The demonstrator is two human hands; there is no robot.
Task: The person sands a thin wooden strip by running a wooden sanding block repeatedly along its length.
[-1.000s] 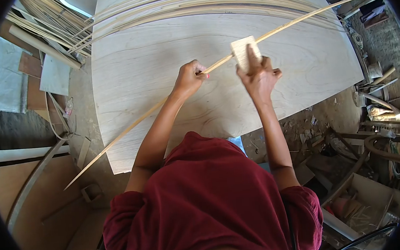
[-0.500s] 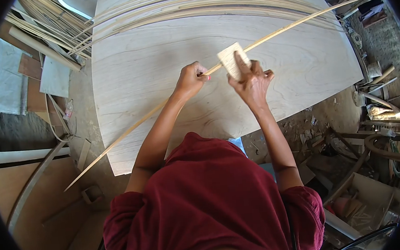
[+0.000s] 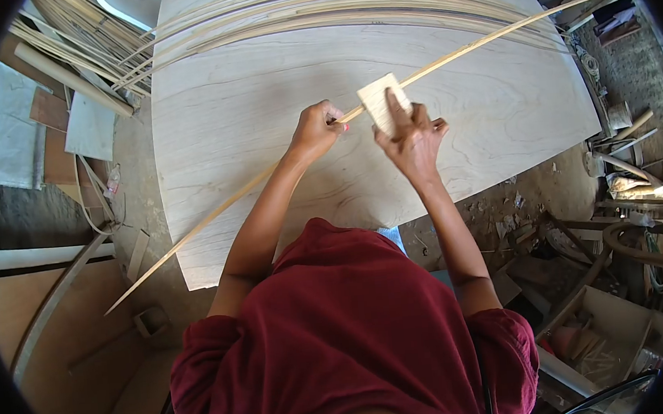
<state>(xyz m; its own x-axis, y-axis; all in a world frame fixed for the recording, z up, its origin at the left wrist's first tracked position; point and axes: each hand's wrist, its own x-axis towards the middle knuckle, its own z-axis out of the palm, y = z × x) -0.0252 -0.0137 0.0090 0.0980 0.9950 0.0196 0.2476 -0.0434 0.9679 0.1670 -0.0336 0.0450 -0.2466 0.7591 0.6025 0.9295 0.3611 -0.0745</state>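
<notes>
A long thin wooden strip (image 3: 459,53) runs diagonally over the pale wooden tabletop (image 3: 259,80), its lower left end past the table's edge. My left hand (image 3: 316,132) is closed around the strip near its middle. Just to the right, my right hand (image 3: 414,142) grips a flat, light wooden block (image 3: 379,103) by its sides, with the index finger laid along its top. The block lies across the strip and covers a short length of it; its underside is hidden.
Several thin strips (image 3: 316,12) lie across the table's far side. More strips (image 3: 93,43) are bundled at the upper left. A box of scraps (image 3: 602,326) stands at the lower right, near a curved wooden piece (image 3: 647,254). A plastic bottle (image 3: 114,180) is left of the table.
My right hand and the block have slid down-left along the strip, closer to my left hand. The block has tilted a little. My left hand has stayed nearly in place.
</notes>
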